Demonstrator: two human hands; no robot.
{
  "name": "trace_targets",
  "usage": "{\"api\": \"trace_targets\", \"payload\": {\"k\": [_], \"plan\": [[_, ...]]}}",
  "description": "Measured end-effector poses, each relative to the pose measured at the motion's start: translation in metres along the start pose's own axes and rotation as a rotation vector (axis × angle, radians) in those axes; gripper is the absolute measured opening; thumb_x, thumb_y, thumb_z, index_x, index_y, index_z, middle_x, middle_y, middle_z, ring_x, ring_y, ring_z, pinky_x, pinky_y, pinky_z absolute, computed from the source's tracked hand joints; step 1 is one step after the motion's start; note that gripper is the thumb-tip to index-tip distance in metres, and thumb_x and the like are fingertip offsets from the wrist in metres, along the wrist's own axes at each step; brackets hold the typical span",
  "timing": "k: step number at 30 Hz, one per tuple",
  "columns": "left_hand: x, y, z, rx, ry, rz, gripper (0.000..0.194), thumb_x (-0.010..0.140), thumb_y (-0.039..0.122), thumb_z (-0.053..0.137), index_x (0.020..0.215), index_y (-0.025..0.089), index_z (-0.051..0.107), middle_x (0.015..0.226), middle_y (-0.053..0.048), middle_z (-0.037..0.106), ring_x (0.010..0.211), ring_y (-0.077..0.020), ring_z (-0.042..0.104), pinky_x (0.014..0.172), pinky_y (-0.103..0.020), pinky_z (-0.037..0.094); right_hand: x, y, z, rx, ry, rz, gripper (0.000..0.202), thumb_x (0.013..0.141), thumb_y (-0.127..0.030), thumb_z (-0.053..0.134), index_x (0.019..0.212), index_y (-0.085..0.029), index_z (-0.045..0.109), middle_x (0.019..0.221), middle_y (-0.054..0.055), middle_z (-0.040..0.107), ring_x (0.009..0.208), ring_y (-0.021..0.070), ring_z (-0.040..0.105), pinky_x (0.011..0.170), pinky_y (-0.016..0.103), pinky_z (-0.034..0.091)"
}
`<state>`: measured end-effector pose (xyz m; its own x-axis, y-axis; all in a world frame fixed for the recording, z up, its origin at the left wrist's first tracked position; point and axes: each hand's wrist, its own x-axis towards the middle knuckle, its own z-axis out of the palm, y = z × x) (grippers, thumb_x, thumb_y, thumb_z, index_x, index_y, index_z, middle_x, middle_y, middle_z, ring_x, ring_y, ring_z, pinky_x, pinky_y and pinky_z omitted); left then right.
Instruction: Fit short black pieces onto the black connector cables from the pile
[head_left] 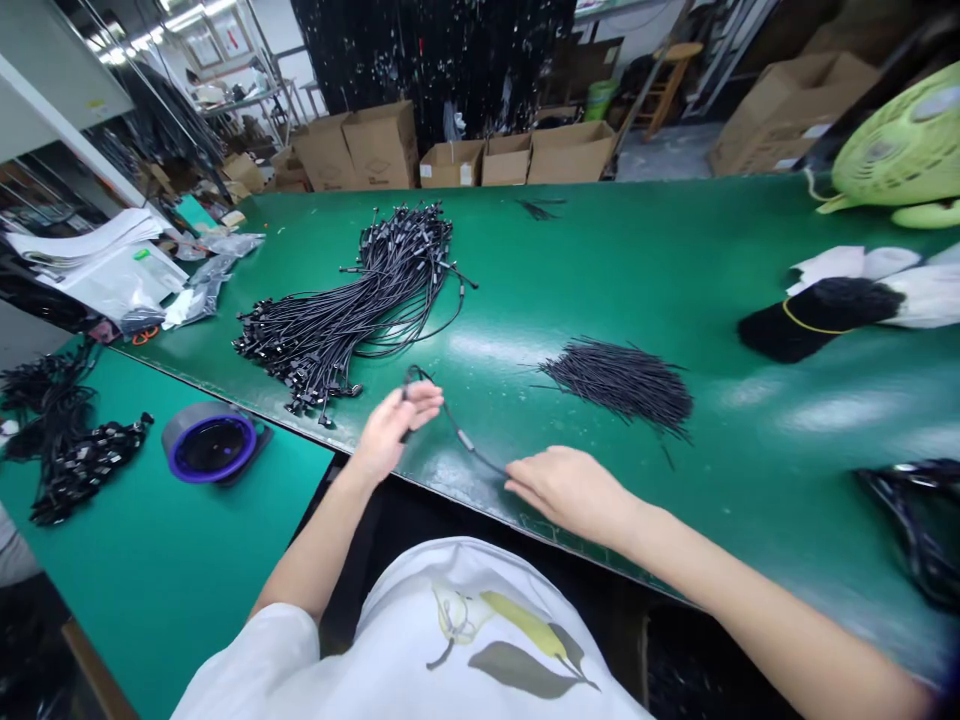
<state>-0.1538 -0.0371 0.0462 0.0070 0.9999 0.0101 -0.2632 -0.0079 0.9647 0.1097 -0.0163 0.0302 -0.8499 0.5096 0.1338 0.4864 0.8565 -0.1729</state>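
A black cable with a light label on it stretches between my two hands above the front edge of the green table. My left hand is closed on one end, where the cable makes a small loop over the fingers. The other end runs into my right hand, whose fingers are pressed together around it; the tip is hidden. Beyond my left hand lies a large heap of black cables with small connectors. A pile of thin black ties lies past my right hand.
A rubber-banded black bundle and a green fan stand at the right. On the lower left table are a purple-rimmed tape roll and more cables. Cardboard boxes line the far edge.
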Motion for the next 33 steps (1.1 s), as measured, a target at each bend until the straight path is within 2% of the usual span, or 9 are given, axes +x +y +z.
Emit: {"api": "trace_targets", "payload": {"k": [3,5,9,14,17,20,24,27,33], "plan": [[-0.011,-0.01,0.021,0.431,-0.358,0.011,0.028,0.092,0.042,0.054,0.097,0.018,0.068,0.113,-0.011,0.064,0.112,-0.0235,0.057,0.102,-0.036,0.04,0.015,-0.013,-0.016,0.368,0.011,0.036,0.028,0.097,-0.03,0.046,0.079,-0.02,0.063,0.068,-0.001,0.065,0.059,0.013,0.057,0.059,0.026,0.034],[-0.017,-0.012,0.026,0.531,-0.474,-0.012,0.031,0.094,0.043,0.047,0.094,0.018,0.065,0.097,-0.01,0.066,0.096,-0.0209,0.06,0.092,-0.035,0.043,0.023,-0.009,-0.022,0.58,0.172,0.187,0.025,0.094,-0.035,0.05,0.079,-0.021,0.064,0.069,-0.001,0.064,0.061,0.0131,0.056,0.06,0.025,0.037],[-0.014,-0.019,0.028,0.178,-0.367,-0.058,0.036,0.092,0.051,0.049,0.084,0.017,0.054,0.073,-0.003,0.057,0.062,-0.0133,0.053,0.066,-0.029,0.044,0.04,-0.001,-0.004,0.921,0.597,0.463,0.039,0.077,-0.047,0.069,0.105,-0.023,0.059,0.1,0.006,0.063,0.088,0.0189,0.059,0.073,0.03,0.047],[-0.007,-0.042,0.046,-0.16,-0.18,-0.202,0.043,0.083,0.059,0.058,0.08,0.017,0.052,0.072,-0.003,0.055,0.071,-0.0165,0.057,0.075,-0.033,0.046,0.063,-0.017,0.033,1.471,0.649,0.62,0.028,0.084,-0.049,0.06,0.088,-0.022,0.056,0.065,-0.004,0.047,0.054,0.0098,0.044,0.051,0.023,0.04],[-0.011,-0.053,0.054,-0.178,-0.102,-0.248,0.047,0.085,0.065,0.052,0.082,0.018,0.053,0.065,0.0,0.049,0.074,-0.0167,0.056,0.086,-0.036,0.045,0.064,-0.022,0.033,1.679,0.721,0.663,0.029,0.083,-0.049,0.063,0.08,-0.021,0.055,0.057,-0.008,0.029,0.045,0.0066,0.021,0.039,0.019,0.02],[-0.013,-0.058,0.053,-0.21,0.006,-0.224,0.041,0.087,0.062,0.052,0.089,0.02,0.049,0.062,0.006,0.04,0.059,-0.0102,0.046,0.084,-0.034,0.045,0.061,-0.022,0.025,1.842,0.606,0.603,0.036,0.078,-0.05,0.068,0.072,-0.02,0.049,0.062,-0.006,0.033,0.048,0.0063,0.023,0.037,0.018,0.019],[-0.01,-0.062,0.047,-0.027,-0.009,-0.112,0.033,0.09,0.054,0.051,0.096,0.022,0.046,0.065,0.007,0.041,0.055,-0.0081,0.041,0.077,-0.03,0.044,0.063,-0.029,0.02,1.722,0.791,0.576,0.039,0.084,-0.06,0.058,0.086,-0.021,0.055,0.093,0.005,0.053,0.079,0.0135,0.056,0.06,0.025,0.051],[-0.006,-0.064,0.049,0.23,-0.138,-0.099,0.034,0.092,0.054,0.046,0.095,0.02,0.05,0.069,0.003,0.047,0.064,-0.012,0.048,0.076,-0.03,0.043,0.066,-0.037,0.02,1.47,0.841,0.537,0.037,0.086,-0.058,0.055,0.083,-0.021,0.055,0.128,0.009,0.049,0.111,0.0222,0.057,0.082,0.033,0.055],[0.002,-0.063,0.068,0.478,-0.329,0.004,0.031,0.093,0.043,0.046,0.101,0.016,0.059,0.1,-0.01,0.061,0.097,-0.0244,0.055,0.092,-0.038,0.043,0.06,-0.039,0.01,1.146,0.985,0.584,0.028,0.079,-0.034,0.071,0.083,-0.023,0.045,0.11,0.005,0.057,0.085,0.0164,0.063,0.076,0.031,0.054]]}}
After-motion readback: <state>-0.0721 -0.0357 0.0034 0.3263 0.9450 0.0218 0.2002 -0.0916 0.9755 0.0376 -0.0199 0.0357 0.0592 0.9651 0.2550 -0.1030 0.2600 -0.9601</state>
